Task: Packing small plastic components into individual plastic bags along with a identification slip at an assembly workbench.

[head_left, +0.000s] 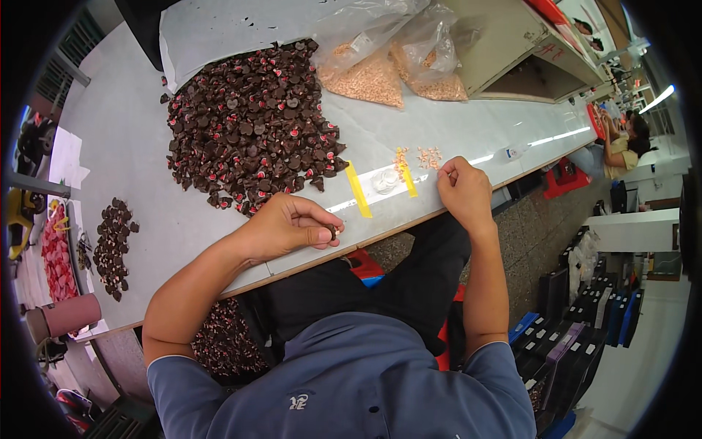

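Note:
My left hand (289, 228) is at the table's front edge, thumb and fingers pinched on a small dark brown part (333, 232) with a pale bit on it. My right hand (466, 192) is closed in a pinch just beside a small scatter of tiny beige pieces (429, 157); whatever lies between its fingertips is hidden. More beige pieces lie on a yellow tape strip (412, 183), next to a small clear round dish (385, 181). A large heap of dark brown parts (248, 121), several showing red and white, spreads beyond my left hand.
Two clear bags (365, 77) of beige pieces stand at the back beside a grey-green metal box (526, 51). Another yellow tape strip (358, 190) crosses the table. A smaller dark pile (115, 249) lies at left, near a pink cylinder (72, 314). A co-worker (621, 150) sits far right.

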Motion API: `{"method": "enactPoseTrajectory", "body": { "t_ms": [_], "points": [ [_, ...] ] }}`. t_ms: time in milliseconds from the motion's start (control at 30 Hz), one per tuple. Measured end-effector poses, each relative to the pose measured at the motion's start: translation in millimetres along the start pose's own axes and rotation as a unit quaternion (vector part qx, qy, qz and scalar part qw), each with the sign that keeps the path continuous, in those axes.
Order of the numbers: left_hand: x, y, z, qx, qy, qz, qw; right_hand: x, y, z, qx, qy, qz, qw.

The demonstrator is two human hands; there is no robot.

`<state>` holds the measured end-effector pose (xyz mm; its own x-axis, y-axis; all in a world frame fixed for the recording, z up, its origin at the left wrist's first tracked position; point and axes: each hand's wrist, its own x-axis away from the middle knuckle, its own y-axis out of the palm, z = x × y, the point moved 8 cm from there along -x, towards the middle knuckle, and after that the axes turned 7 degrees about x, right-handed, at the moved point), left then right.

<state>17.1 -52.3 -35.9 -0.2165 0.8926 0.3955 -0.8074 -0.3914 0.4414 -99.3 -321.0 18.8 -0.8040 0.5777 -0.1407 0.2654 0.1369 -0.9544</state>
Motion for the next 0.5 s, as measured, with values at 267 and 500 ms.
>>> {"method": "enactPoseTrajectory", "body": {
  "t_ms": [267, 500],
  "points": [
    [2, 1, 2, -0.005, 0.009, -0.003, 1.000, 28, 7, -35, -0.305, -0.027, -0.019, 0.952],
    [-1, 2, -4, 0.020, 0.006, -0.035, 0.999, 74, 25, -135, -0.406, -0.108, -0.152, 0.895]
  ]
}}
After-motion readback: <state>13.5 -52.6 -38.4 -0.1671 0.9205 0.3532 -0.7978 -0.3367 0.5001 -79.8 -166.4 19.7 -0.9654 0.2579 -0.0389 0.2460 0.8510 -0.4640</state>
